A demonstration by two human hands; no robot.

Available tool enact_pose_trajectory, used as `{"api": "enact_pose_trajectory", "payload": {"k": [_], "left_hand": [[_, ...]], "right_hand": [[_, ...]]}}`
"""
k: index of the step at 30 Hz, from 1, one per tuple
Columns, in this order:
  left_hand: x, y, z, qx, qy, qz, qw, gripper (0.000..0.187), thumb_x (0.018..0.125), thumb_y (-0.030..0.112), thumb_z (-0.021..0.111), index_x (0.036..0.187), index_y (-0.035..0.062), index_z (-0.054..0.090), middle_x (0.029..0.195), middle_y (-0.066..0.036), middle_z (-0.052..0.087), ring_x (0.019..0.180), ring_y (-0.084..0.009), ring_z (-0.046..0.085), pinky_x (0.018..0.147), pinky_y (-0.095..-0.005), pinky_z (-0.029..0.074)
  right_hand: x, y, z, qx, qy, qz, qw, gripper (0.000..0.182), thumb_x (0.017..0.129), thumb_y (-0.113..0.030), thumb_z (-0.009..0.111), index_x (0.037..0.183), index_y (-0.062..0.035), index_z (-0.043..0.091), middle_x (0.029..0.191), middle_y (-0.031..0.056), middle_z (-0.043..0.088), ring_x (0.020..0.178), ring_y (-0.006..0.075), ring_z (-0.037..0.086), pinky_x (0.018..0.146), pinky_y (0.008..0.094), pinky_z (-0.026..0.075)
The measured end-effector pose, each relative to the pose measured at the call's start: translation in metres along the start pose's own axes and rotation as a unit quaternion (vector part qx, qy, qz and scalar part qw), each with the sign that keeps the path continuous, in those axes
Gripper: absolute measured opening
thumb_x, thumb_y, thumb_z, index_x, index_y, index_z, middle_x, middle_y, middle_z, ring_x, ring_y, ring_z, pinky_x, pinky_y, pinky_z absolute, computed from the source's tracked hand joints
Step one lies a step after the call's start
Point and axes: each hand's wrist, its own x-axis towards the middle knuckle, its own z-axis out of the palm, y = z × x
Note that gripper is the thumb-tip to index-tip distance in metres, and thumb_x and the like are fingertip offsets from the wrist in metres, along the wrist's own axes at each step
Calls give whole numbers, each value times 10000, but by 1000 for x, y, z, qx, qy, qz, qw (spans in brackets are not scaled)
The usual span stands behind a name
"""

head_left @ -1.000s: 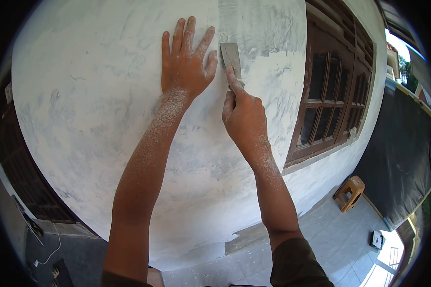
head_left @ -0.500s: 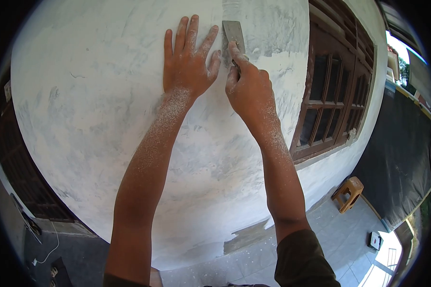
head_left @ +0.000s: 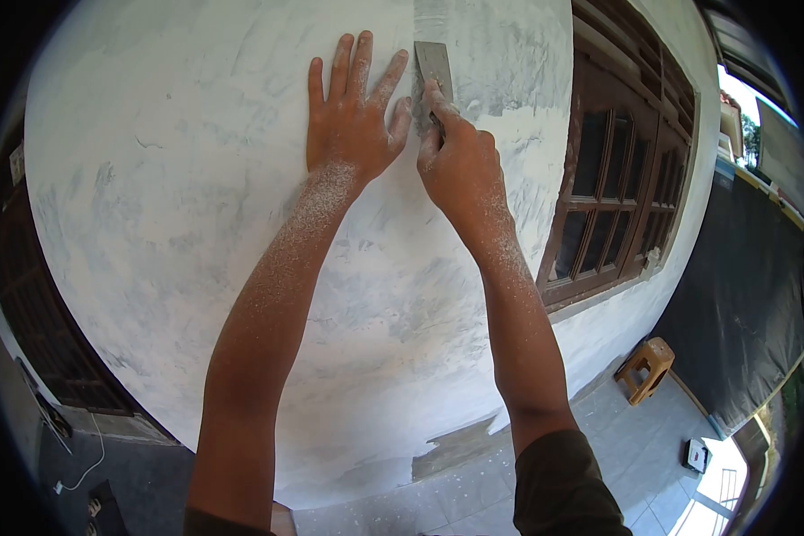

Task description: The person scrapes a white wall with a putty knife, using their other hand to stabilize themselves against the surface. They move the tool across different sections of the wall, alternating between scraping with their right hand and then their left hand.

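My left hand (head_left: pixel 353 125) lies flat against the white, grey-smeared wall (head_left: pixel 196 179), fingers spread and dusted with white powder. Just to its right, my right hand (head_left: pixel 460 161) is closed round the handle of a putty knife (head_left: pixel 433 64), with one finger stretched along the metal blade. The blade points up and rests against the wall beside a vertical edge where the surface turns greyer. White dust covers both wrists and forearms. The fingers of my right hand hide most of the handle.
Right of my hands is a brown wooden window (head_left: pixel 612 179) with glass panes. A brown stool (head_left: pixel 645 369) stands on the grey tiled floor, near a dark sheet (head_left: pixel 732 286) and a small box (head_left: pixel 696 456). A white cable (head_left: pixel 98 456) lies at lower left.
The view has shifted slightly. The putty knife and my right hand are marginally further left, closer to my left hand, which keeps its place on the wall.
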Motion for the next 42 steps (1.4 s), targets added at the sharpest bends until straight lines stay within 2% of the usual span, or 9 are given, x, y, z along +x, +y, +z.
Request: {"api": "enact_pose_trajectory", "payload": {"k": [4,6,18,24,27,32,39,40,42], "left_hand": [[25,-8,5,25,17,11,999,574,959,433,587,1510,307,489,1630,-109,339,1540,-280,235,1240,-585,110],[42,-12,-1,-30,-13,1,999,582,986,344,504,1536,164,439,1662,-187,228,1552,-328,167,1259,-555,87],[41,-12,11,4,-10,0,1000,587,1028,392,413,1576,188,364,1687,-158,165,1571,-300,93,1262,-546,46],[45,-12,7,5,-9,-2,1000,584,1022,393,413,1567,185,385,1689,-153,164,1570,-299,103,1262,-545,45],[44,-12,9,-4,-7,0,1000,583,1020,393,412,1564,184,393,1688,-152,167,1569,-298,107,1263,-546,45],[46,-10,10,-9,-7,-5,1000,584,1018,394,411,1564,185,393,1686,-154,176,1568,-299,112,1263,-546,46],[42,-11,8,-9,-14,-10,1000,582,1025,404,387,1565,189,389,1687,-147,172,1569,-295,106,1265,-540,43],[46,-11,10,-6,-9,-9,1000,583,1024,404,387,1565,188,389,1687,-148,174,1568,-295,108,1265,-538,44],[44,-11,10,1,1,-3,1000,584,1023,404,389,1565,187,389,1686,-150,177,1567,-297,114,1266,-537,47]], "right_hand": [[17,-4,-5,-4,15,-17,1000,463,982,-119,550,1444,-101,557,895,241,737,795,369,748,734,452,623],[-3,-2,-5,-15,6,-21,1000,469,972,-104,551,1442,-98,560,883,249,731,780,365,748,726,460,621],[-9,3,-2,33,-4,-1,999,451,959,-79,540,1407,-76,589,909,284,718,803,409,731,814,471,593],[43,-6,-5,34,64,-40,997,477,941,-82,550,1417,-80,584,927,291,718,818,401,739,849,467,587],[6,-1,-10,11,-19,3,1000,449,982,-141,532,1428,-102,571,997,242,737,953,403,727,868,500,591],[54,-1,-5,37,47,-52,997,445,975,-135,525,1415,-101,585,990,240,738,931,404,733,845,509,597],[15,5,-4,10,24,-34,999,450,955,-121,564,1402,-91,595,998,256,735,953,398,734,871,503,595],[27,3,-4,33,31,-31,998,502,929,-93,531,1429,-92,576,1034,271,727,857,383,746,869,462,587],[61,-3,-8,33,48,-42,997,504,930,-92,527,1432,-96,574,1046,274,724,867,380,746,874,459,586]]}}
